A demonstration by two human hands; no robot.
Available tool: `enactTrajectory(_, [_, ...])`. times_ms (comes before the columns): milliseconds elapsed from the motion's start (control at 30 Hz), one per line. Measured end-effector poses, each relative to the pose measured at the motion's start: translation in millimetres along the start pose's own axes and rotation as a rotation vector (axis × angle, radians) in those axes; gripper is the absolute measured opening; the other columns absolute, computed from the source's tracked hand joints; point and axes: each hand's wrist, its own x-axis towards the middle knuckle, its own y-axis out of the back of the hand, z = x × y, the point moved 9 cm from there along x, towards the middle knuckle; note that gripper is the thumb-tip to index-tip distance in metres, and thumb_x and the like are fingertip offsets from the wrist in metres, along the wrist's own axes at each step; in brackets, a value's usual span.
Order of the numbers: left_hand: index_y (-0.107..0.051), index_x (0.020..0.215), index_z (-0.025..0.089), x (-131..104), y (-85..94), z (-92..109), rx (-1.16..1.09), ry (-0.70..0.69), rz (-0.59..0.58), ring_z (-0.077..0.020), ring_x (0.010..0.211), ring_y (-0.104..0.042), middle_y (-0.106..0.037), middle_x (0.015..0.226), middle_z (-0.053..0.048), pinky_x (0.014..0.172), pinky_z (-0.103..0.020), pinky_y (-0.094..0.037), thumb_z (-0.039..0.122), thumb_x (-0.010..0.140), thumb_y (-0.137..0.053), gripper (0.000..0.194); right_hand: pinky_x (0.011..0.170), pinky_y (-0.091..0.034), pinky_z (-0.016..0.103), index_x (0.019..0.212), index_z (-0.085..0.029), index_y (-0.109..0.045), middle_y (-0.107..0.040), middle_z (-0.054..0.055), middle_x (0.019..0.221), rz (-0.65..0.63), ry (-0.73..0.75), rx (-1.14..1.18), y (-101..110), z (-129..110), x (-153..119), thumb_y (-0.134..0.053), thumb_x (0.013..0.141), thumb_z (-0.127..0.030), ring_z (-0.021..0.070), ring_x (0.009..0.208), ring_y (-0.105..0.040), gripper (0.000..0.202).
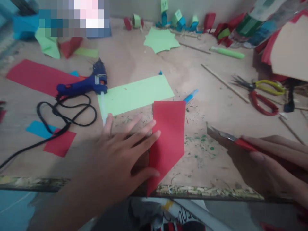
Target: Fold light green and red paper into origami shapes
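My left hand [130, 150] lies with its fingers spread, the fingertips and thumb resting on the left side of a red paper piece [169, 128]. This piece has a slanted lower edge, and its bottom corner reaches over the table's front edge. My right hand [276, 160] is closed around a red-handled tool with a pointed metal blade [229, 136], held to the right of the red paper and apart from it. Whether the tool is a knife or scissors cannot be told. Behind the red paper lies a pale green paper strip [139, 93], beside a blue pen-like stick [191, 95].
A blue glue gun [84, 84] with a looped black cord [95, 115] lies on the left, by a red sheet [36, 77]. Red-and-yellow-handled scissors [251, 86] and a wooden stick [223, 82] are at right. Paper figures [178, 19] line the back; a person is partly visible.
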Motion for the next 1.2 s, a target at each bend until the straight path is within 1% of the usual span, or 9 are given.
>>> enactTrajectory(133, [-0.041, 0.159, 0.023, 3.5, 0.6, 8.9, 0.037, -0.047, -0.057, -0.0368, 0.156, -0.035, -0.039, 0.169, -0.011, 0.128, -0.071, -0.012, 0.057, 0.1, -0.058, 0.07, 0.08, -0.058, 0.031, 0.118, -0.03, -0.074, -0.077, 0.006, 0.122, 0.059, 0.04, -0.054, 1.9, -6.3, 1.0, -0.054, 0.105, -0.044, 0.0221, 0.095, -0.075, 0.029])
enactTrajectory(267, [-0.037, 0.163, 0.021, 15.8, -0.2, 24.4, 0.005, -0.133, -0.067, -0.0326, 0.158, -0.033, -0.033, 0.171, -0.011, 0.127, -0.056, -0.029, 0.06, 0.1, -0.057, 0.077, 0.084, -0.058, 0.031, 0.118, -0.027, -0.075, -0.078, 0.006, 0.121, 0.115, 0.04, -0.039, 2.3, -12.2, -0.9, -0.053, 0.105, -0.044, 0.0231, 0.102, -0.075, 0.031])
enactTrajectory(467, [-0.032, 0.165, 0.02, 25.7, -15.3, 11.9, 0.004, -0.021, -0.16, -0.0378, 0.159, -0.028, -0.028, 0.171, -0.015, 0.129, -0.066, -0.011, 0.091, 0.082, -0.049, 0.111, 0.085, -0.058, 0.033, 0.117, -0.024, -0.078, -0.078, 0.007, 0.119, 0.087, 0.029, -0.035, 3.1, -17.8, -2.9, -0.055, 0.104, -0.044, 0.0237, 0.102, -0.075, 0.033])
enactTrajectory(600, [-0.027, 0.166, 0.018, 23.8, -13.0, 6.4, 0.037, 0.005, -0.121, -0.0403, 0.159, -0.026, -0.025, 0.173, -0.017, 0.128, -0.069, -0.005, 0.097, 0.075, -0.047, 0.123, 0.081, -0.059, 0.032, 0.116, -0.025, -0.079, -0.08, 0.007, 0.115, 0.117, 0.037, -0.059, 6.4, -18.5, -2.2, -0.058, 0.102, -0.043, 0.0237, 0.095, -0.076, 0.031])
enactTrajectory(700, [-0.035, 0.163, 0.014, 19.4, 2.3, 5.7, 0.122, 0.046, 0.014, -0.0402, 0.158, -0.03, -0.031, 0.17, -0.021, 0.126, -0.071, -0.013, 0.082, 0.091, -0.048, 0.1, 0.081, -0.06, 0.034, 0.115, -0.021, -0.08, -0.08, 0.01, 0.112, 0.188, 0.048, -0.122, 9.3, -18.9, -1.0, -0.055, 0.103, -0.042, 0.0252, 0.093, -0.075, 0.034])
enactTrajectory(833, [-0.059, 0.144, 0.015, 1.1, 27.0, 14.3, 0.12, 0.036, 0.216, -0.0343, 0.144, -0.051, -0.054, 0.156, -0.02, 0.117, -0.061, -0.041, 0.045, 0.105, -0.052, 0.05, 0.09, -0.058, 0.043, 0.113, -0.017, -0.076, -0.078, 0.016, 0.116, 0.328, 0.105, -0.16, 18.3, -33.3, -5.0, -0.047, 0.106, -0.04, 0.0307, 0.104, -0.072, 0.038])
enactTrajectory(933, [-0.065, 0.136, 0.017, -11.4, 20.8, 16.1, 0.057, 0.016, 0.156, -0.0349, 0.134, -0.06, -0.063, 0.147, -0.017, 0.109, -0.058, -0.052, 0.048, 0.097, -0.064, 0.05, 0.093, -0.058, 0.041, 0.115, -0.019, -0.076, -0.077, 0.013, 0.118, 0.357, 0.118, -0.06, 16.9, -47.2, -11.2, -0.055, 0.103, -0.031, 0.0278, 0.107, -0.072, 0.027])
enactTrajectory(1000, [-0.065, 0.137, 0.014, -16.1, 15.2, 16.4, 0.063, -0.013, 0.128, -0.0351, 0.132, -0.062, -0.065, 0.146, -0.018, 0.107, -0.058, -0.055, 0.039, 0.098, -0.062, 0.046, 0.093, -0.06, 0.043, 0.115, -0.02, -0.076, -0.077, 0.012, 0.119, 0.351, 0.139, 0.056, 10.4, -57.5, -15.2, -0.056, 0.102, -0.026, 0.0274, 0.108, -0.074, 0.025])
enactTrajectory(1200, [-0.062, 0.138, 0.013, -19.1, 26.2, 20.2, 0.092, -0.085, 0.206, -0.0309, 0.124, -0.068, -0.069, 0.139, -0.018, 0.1, -0.051, -0.061, 0.016, 0.098, -0.049, 0.043, 0.099, -0.06, 0.049, 0.123, -0.023, -0.075, -0.078, 0.009, 0.122, 0.232, 0.264, 0.175, -12.2, -101.5, -14.3, -0.057, 0.102, -0.024, 0.0283, 0.117, -0.072, 0.028])
